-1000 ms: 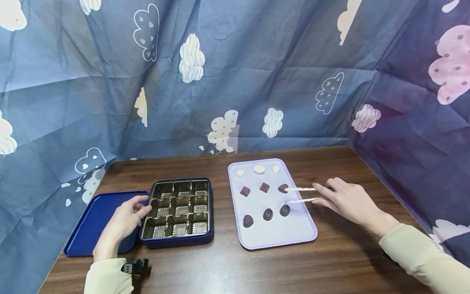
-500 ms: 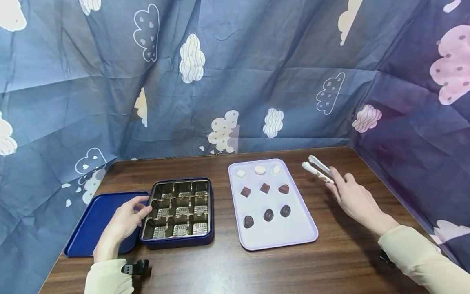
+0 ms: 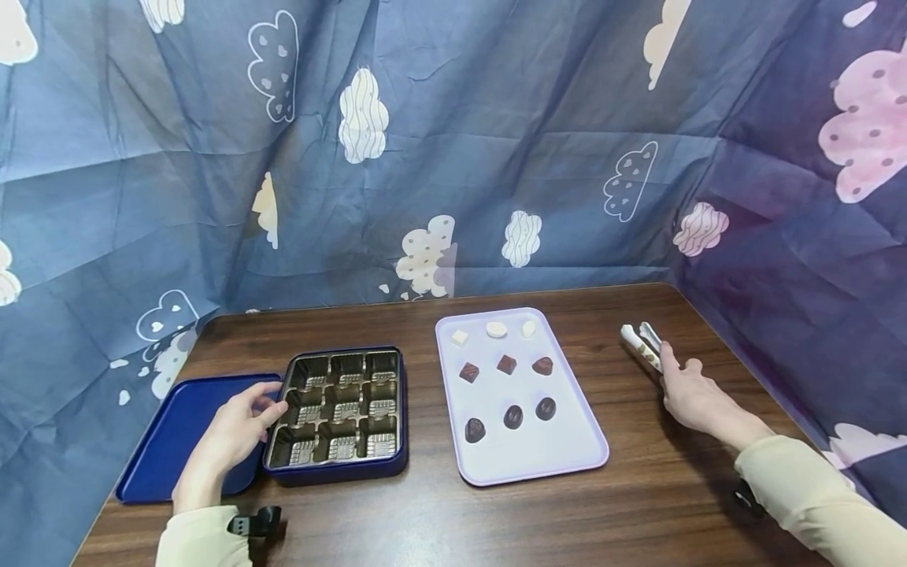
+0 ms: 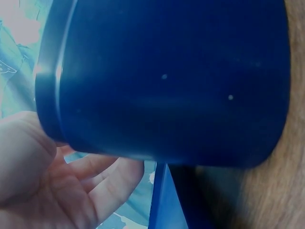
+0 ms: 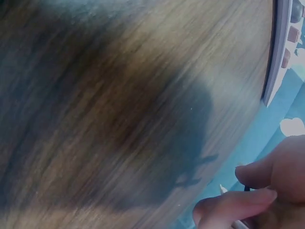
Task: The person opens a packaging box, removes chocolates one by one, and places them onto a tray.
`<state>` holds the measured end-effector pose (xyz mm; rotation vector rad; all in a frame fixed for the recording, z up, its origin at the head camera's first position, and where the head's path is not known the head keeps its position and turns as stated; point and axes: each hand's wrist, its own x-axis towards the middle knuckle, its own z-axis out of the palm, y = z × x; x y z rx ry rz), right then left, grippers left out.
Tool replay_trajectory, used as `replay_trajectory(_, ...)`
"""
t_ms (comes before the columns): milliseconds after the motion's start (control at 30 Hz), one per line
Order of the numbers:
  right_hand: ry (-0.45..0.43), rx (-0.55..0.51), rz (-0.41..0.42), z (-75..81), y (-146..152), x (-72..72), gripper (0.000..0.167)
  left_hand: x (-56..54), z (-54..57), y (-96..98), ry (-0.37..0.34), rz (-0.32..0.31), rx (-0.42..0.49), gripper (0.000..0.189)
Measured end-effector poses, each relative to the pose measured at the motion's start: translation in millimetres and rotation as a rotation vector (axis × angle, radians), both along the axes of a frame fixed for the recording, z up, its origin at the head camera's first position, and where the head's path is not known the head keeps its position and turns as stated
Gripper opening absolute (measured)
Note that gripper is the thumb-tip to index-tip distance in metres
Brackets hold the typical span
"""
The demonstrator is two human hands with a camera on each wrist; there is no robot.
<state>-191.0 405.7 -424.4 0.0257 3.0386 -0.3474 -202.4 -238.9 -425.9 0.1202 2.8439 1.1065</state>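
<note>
In the head view, my right hand (image 3: 697, 398) holds a pair of white tongs (image 3: 643, 350), tips slightly parted, over the table right of a pale lilac tray (image 3: 531, 461). Nothing shows between the tips. On the tray lie white chocolates (image 3: 496, 330) at the back, brown chocolates (image 3: 506, 365) in the middle and dark chocolates (image 3: 513, 416) in front. My left hand (image 3: 230, 429) touches the left side of a dark blue tin (image 3: 340, 471), whose gold insert (image 3: 345, 402) has several bare compartments. Up close in the left wrist view, the tin (image 4: 171, 86) hides some fingertips.
A blue lid (image 3: 170, 441) lies left of the tin, partly under my left forearm. The wooden table (image 3: 439, 520) ends at a hanging blue cloth (image 3: 439, 157) behind and on the right. In the right wrist view, the tray's edge (image 5: 276, 57) shows at upper right.
My right hand has drawn the tongs off the tray, swung their tips toward the back and brought them further right. The chocolates stay on the tray. My left hand keeps its place at the tin.
</note>
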Motion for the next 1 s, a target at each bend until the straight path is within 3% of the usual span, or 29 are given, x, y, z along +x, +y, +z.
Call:
replay_trajectory(467, -0.066, 0.025, 0.077, -3.0, 1, -10.0, 0.062, -0.4, -0.2, 2.7, 0.013, 0.004, -0.004, 0.048)
replay_trajectory(700, -0.051, 0.128, 0.067, -1.6, -2, -18.5, 0.067, -1.6, 1.6, -1.2, 0.006, 0.012, -0.021, 0.048)
replay_trajectory(1000, 0.029, 0.156, 0.026, 24.0, -11, -24.9, 0.067, -7.6, 9.3, -0.6, 0.034, 0.005, -0.055, 0.048)
